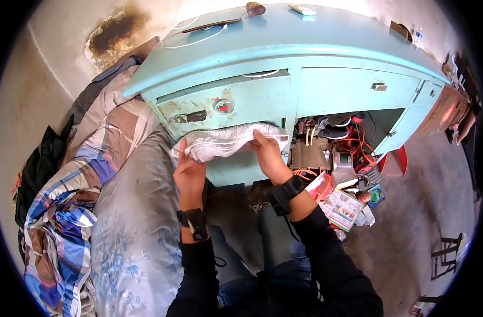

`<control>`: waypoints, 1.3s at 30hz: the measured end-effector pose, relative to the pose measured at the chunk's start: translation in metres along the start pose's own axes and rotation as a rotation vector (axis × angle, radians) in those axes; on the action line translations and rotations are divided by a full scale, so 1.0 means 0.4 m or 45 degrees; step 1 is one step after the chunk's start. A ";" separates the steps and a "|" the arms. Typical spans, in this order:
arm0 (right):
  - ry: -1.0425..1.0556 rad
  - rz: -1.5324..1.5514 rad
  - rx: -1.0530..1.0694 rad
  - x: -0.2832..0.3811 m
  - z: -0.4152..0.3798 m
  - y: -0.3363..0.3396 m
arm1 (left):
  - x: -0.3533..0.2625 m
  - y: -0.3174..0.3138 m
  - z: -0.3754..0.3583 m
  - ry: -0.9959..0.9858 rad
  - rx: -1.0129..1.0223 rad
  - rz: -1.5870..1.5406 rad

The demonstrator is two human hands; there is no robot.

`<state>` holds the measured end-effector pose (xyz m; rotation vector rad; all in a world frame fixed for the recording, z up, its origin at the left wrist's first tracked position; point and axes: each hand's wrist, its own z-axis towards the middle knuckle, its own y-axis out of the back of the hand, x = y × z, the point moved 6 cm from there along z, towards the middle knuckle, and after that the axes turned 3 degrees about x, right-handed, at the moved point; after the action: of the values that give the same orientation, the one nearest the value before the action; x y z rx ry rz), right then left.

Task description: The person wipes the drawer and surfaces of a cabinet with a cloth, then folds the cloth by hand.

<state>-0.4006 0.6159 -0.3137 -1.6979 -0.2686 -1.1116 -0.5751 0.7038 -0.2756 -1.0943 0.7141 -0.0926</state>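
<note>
The person is sitting close against a pale blue cabinet, and both hands are gripping a white towel that is hanging across the cabinet's front, just below a rusted drawer; the left hand is pinching the towel's left edge, with the fingers curling up into the cloth, while the right hand is clamping down on the towel's right part, with the thumb lying along its top fold; each wrist is wearing a dark band. To the right of the towel, an open compartment is showing a tangle of orange wires and small boxes, and a few printed packets are spilling out near the person's right forearm. On the left, a grey floral bedsheet is lying beside the person's left arm, and a checked blanket is bunching up further left. On the far tabletop a white cable is trailing beside a dark flat object; the wall behind is showing a scorched patch.
</note>
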 end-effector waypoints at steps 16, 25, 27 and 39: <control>0.555 -0.414 -0.303 -0.108 0.045 0.059 | 0.173 0.243 -0.201 0.326 -0.100 -0.303; 0.898 -1.188 -0.628 -0.111 0.038 0.008 | 0.368 0.163 -0.353 0.461 -0.401 -1.007; 0.492 -1.258 -0.563 -0.139 0.046 0.017 | 0.338 0.139 -0.355 0.414 -0.247 -0.940; -0.327 -1.047 -0.226 -0.120 -0.244 -0.057 | 0.303 0.207 -0.524 0.532 -0.761 -0.578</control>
<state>-0.4940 0.5593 -0.3338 -1.9408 -1.1340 -1.5227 -0.6231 0.5309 -0.4579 -1.8328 0.8793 -0.5343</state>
